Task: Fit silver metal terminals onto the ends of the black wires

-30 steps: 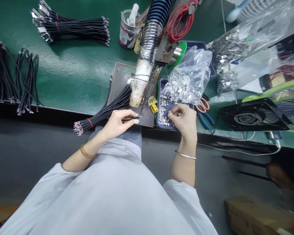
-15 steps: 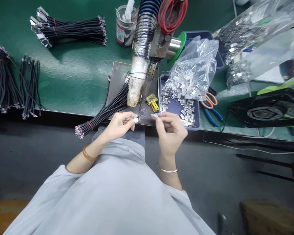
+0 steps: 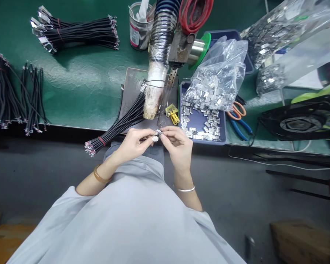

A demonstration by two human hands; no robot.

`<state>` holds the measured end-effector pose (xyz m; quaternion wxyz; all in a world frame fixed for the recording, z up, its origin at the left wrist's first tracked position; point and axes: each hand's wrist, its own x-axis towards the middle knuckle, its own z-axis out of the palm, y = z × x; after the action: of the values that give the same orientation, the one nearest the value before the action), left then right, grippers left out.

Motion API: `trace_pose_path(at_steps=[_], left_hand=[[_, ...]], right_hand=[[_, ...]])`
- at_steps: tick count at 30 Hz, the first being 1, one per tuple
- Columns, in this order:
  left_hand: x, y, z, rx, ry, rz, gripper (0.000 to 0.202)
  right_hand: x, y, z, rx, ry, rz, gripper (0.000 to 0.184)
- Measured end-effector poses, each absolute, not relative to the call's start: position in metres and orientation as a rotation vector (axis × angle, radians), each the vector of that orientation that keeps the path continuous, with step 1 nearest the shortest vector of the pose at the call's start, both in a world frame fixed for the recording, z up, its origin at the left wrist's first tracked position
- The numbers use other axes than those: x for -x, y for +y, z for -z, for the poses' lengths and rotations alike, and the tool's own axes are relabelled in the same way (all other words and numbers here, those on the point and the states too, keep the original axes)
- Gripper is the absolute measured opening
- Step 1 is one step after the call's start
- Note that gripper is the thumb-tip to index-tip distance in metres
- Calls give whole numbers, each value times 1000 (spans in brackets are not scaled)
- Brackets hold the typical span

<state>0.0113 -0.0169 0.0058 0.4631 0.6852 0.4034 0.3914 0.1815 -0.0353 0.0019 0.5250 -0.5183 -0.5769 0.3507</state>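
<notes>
My left hand (image 3: pixel 134 145) and my right hand (image 3: pixel 179 149) meet just off the table's front edge, both closed in a pinch. Between the fingertips shows a small metal connector piece (image 3: pixel 158 131), held by my right hand. What my left fingers grip is mostly covered; a small dark tip and a white patch at the thumb show. Left of the hands lies a red-banded bundle of black cables (image 3: pixel 121 121). Over the brown board (image 3: pixel 132 79) hangs a soldering iron (image 3: pixel 169 86) beside a wrapped hose (image 3: pixel 156 80). A yellow clip-like tool (image 3: pixel 173 116) lies close to the right fingers.
A blue tray (image 3: pixel 222 136) with many metal connectors and a plastic bag (image 3: pixel 222 69) stands to the right. Beyond it are orange-and-blue pliers (image 3: pixel 239 117) and a black fan (image 3: pixel 299 123). More cable bundles (image 3: pixel 82 35) lie left; a metal can (image 3: pixel 139 31) stands behind.
My right hand has moved left from beside the tray with the small metal piece, until its fingertips meet the left ones. The left hand has stayed almost in place.
</notes>
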Motion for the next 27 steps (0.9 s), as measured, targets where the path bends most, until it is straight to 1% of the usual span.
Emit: trace_pose_path(at_steps=[4,11,15,19,22,27], left_hand=[[-10,-17,-3,-1802,972,-1015,18],[-12,-21,3,-1924,993,-1009,16],[-18,-27,1,-1740,1028,-1144,14],[-18,-27,-2,-1414,946,-1038,20],[-16,-23,-4,-1166,886,-992,29],[-16,-18,-9,-931,906,-964,34]], right_hand=[[-184,-36,-1,1248,-1417,-831,6],[-184,-39,-10,1275,-1558,-648,11],[-177,-41,-10,1236,-1504,-643,11],[-170,-44,-5,1258,-1556,-432,9],[-169,-45,-2,1255,-1589,-332,9],[-174,-45,-5,1157,-1585,-136,18]])
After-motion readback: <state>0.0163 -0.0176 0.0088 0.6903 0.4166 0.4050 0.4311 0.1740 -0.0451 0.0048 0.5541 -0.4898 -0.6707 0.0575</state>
